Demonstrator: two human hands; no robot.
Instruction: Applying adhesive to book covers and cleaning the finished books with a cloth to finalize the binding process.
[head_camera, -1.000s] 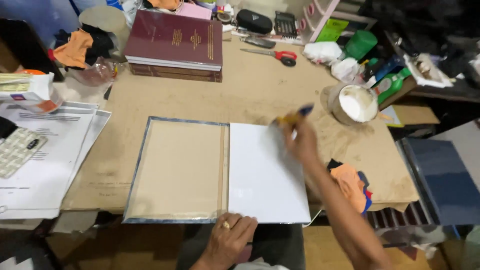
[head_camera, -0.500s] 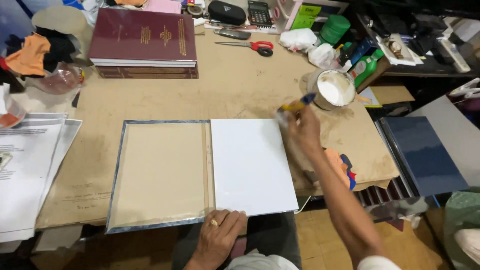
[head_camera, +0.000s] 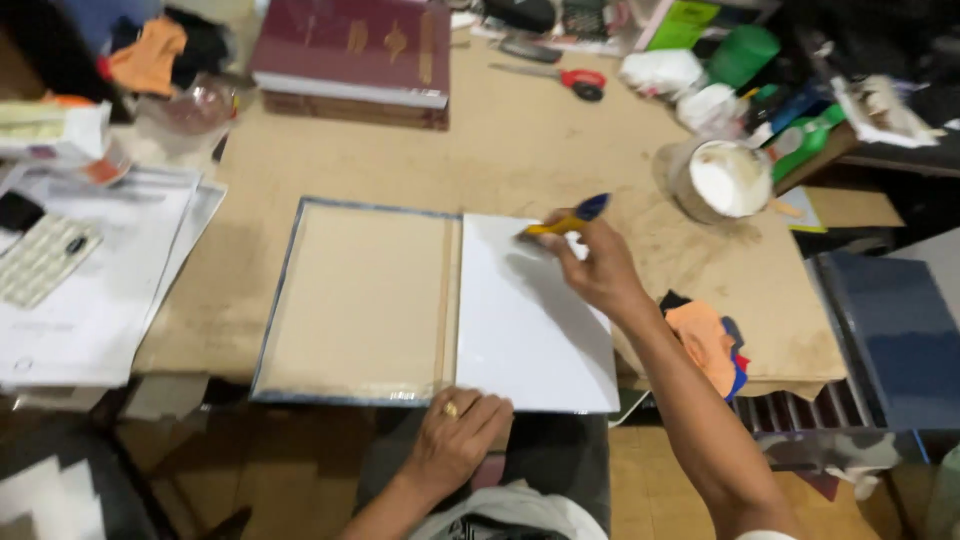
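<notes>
The white sheet (head_camera: 530, 320) lies on the open book cover's (head_camera: 360, 300) right half, long axis running away from the person. The right hand (head_camera: 595, 265) pinches a brush (head_camera: 565, 220) over its far edge; the left hand (head_camera: 460, 440) presses flat, fingers spread, at its near edge.

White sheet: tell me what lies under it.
The white sheet covers the right half of the open book cover, whose bare board shows at left. Whatever is beneath the sheet is hidden.
</notes>
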